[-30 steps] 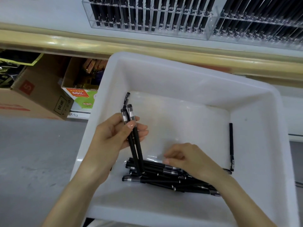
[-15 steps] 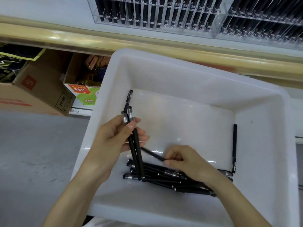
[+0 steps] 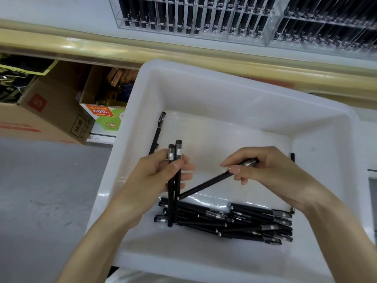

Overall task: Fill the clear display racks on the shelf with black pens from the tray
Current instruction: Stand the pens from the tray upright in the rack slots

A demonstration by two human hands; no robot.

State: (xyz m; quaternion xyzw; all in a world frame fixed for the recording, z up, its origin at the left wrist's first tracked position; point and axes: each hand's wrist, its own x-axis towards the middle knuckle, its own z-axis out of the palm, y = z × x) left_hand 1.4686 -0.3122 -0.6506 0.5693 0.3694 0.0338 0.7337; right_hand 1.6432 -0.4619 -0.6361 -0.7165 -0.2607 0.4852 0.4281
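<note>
Right now I have the left hand [image 3: 155, 176] gripping 2 black pens [image 3: 177, 193], near upright over the white tray [image 3: 224, 94]. The right hand [image 3: 271, 170] pinches a 3rd pen [image 3: 206, 183] by its silver-banded end. Its long axis slants down-left, and its far tip is just beside the pair. Next, I judge, it swings parallel into that bundle. The barrels are slim and matte. The loose pile [image 3: 234, 221] lies below, the racks [image 3: 193, 17] above.

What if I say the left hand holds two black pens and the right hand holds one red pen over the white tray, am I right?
Not quite. The head view shows the pen in the right hand is black, not red. The left hand does hold two black pens over the white tray.
</note>
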